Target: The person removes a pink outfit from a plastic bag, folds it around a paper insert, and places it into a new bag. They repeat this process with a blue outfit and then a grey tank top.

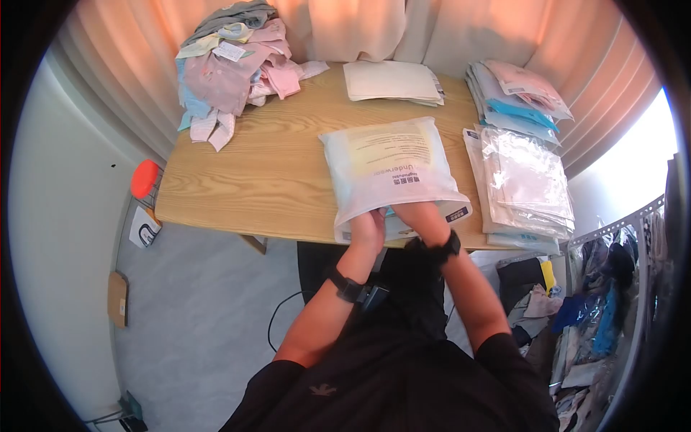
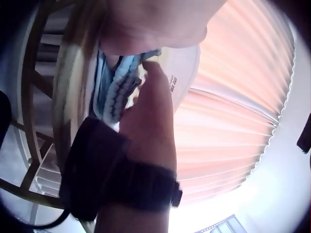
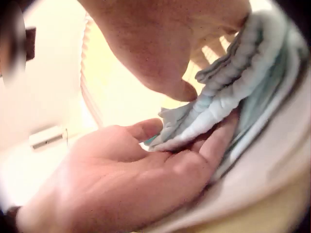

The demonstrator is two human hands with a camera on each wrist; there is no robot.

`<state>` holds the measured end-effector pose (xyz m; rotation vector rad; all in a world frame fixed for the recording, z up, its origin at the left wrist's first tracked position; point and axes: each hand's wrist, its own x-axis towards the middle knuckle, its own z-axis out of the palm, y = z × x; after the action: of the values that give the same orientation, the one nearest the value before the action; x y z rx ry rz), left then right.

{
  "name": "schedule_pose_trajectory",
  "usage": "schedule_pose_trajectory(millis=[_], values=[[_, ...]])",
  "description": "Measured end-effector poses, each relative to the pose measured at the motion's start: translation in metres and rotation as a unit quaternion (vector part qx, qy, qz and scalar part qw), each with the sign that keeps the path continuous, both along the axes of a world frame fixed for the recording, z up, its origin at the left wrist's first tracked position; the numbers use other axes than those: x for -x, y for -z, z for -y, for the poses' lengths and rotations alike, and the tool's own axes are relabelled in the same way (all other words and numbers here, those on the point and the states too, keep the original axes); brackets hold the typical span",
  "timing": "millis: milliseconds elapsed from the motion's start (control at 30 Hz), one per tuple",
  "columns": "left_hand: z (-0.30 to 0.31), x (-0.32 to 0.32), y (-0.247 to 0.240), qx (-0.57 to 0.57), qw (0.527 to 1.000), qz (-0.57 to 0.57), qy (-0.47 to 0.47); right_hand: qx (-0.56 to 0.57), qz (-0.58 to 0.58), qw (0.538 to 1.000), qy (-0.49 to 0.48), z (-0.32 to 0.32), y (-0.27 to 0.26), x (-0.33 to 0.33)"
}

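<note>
A translucent white plastic bag (image 1: 392, 162) printed "Underwear" lies on the table, its open mouth toward the person. Both hands reach into that mouth, so their fingers are hidden in the head view. In the right wrist view a pale blue garment with a gathered elastic waistband (image 3: 214, 109) shows between them. My left hand (image 3: 141, 167) pinches the waistband, thumb above and fingers beneath. My right hand (image 3: 180, 43) grips the garment farther along, its thumb at the waistband. The garment (image 2: 116, 90) also appears folded between the hands in the left wrist view.
On the wooden table (image 1: 245, 176), a pile of clothes (image 1: 230, 72) sits back left. Flat white bags (image 1: 394, 81) lie at the back. Stacked clear packages (image 1: 525, 180) and filled bags (image 1: 522, 93) line the right side. A red stool (image 1: 146, 178) and a clothes rack (image 1: 604, 309) stand nearby.
</note>
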<state>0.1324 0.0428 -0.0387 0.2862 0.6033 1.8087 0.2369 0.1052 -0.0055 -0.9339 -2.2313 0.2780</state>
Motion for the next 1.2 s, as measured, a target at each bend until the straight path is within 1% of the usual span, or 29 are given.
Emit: schedule_pose_trajectory(millis=[33,67,100,133,167,233,333,433,533,633,733,833,900,933,967,1000,1033,1067,1100,1133,1167,1200], values=[[-0.001,0.0,0.0,-0.005,1.0,0.004,0.0,0.06,-0.011,0.997,0.056,0.01,0.01,-0.007],[-0.001,-0.002,-0.001,-0.002,1.0,-0.008,-0.006,0.113,-0.119,0.984,0.069,0.019,0.015,-0.013],[-0.002,-0.003,-0.003,0.001,1.0,-0.022,-0.01,0.163,-0.227,0.957,0.083,0.028,0.02,-0.018],[-0.003,-0.004,-0.004,0.003,0.999,-0.037,-0.012,0.207,-0.335,0.914,0.097,0.033,0.023,-0.023],[-0.004,-0.004,-0.001,0.006,0.999,-0.032,-0.011,0.255,-0.412,0.872,0.074,0.04,0.017,-0.023],[-0.007,-0.001,0.002,0.009,1.0,-0.024,-0.009,0.335,-0.556,0.761,0.022,0.053,0.002,-0.019],[-0.004,0.002,-0.005,0.015,1.0,0.005,0.006,0.484,-0.593,0.641,0.051,0.048,0.002,-0.019],[-0.005,0.006,-0.003,0.037,0.999,-0.003,0.027,0.519,-0.547,0.651,0.083,0.043,-0.012,-0.014],[-0.006,0.004,-0.01,0.079,0.997,-0.007,-0.003,0.449,-0.613,0.643,0.093,0.027,-0.012,-0.018],[-0.007,0.0,-0.009,0.064,0.997,-0.028,-0.016,0.419,-0.63,0.637,0.143,0.017,0.0,-0.019],[-0.006,-0.002,-0.007,0.056,0.995,-0.066,-0.043,0.359,-0.657,0.662,0.035,0.022,0.024,-0.023],[0.016,-0.004,-0.019,0.034,0.988,-0.137,-0.056,0.313,-0.634,0.702,0.083,0.067,0.004,-0.016],[0.042,-0.002,-0.022,0.01,0.972,-0.234,-0.024,0.269,-0.643,0.698,0.164,0.109,0.004,-0.01],[0.062,-0.001,-0.021,0.003,0.96,-0.28,-0.009,0.243,-0.571,0.77,0.147,0.13,0.016,-0.02],[0.087,0.009,-0.018,0.045,0.95,-0.3,0.077,0.212,-0.498,0.832,0.126,0.146,0.03,-0.036],[0.101,0.027,-0.019,0.082,0.93,-0.32,0.164,0.172,-0.424,0.883,0.103,0.148,0.038,-0.05],[0.102,0.043,-0.034,0.094,0.904,-0.347,0.232,0.018,-0.303,0.952,0.051,0.14,0.022,-0.068],[0.109,0.058,-0.055,0.11,0.873,-0.369,0.3,-0.038,-0.23,0.972,0.011,0.127,-0.004,-0.072],[0.116,0.064,-0.072,0.126,0.837,-0.387,0.367,-0.092,-0.155,0.983,-0.028,0.11,-0.029,-0.074],[0.115,0.063,-0.083,0.126,0.853,-0.406,0.302,-0.049,-0.116,0.991,-0.037,0.096,-0.051,-0.071],[0.103,0.061,-0.088,0.06,0.818,-0.529,0.218,-0.008,-0.076,0.996,-0.047,0.083,-0.065,-0.064],[0.085,0.058,-0.095,-0.011,0.76,-0.638,0.127,-0.022,-0.026,0.999,-0.019,0.072,-0.068,-0.057]])
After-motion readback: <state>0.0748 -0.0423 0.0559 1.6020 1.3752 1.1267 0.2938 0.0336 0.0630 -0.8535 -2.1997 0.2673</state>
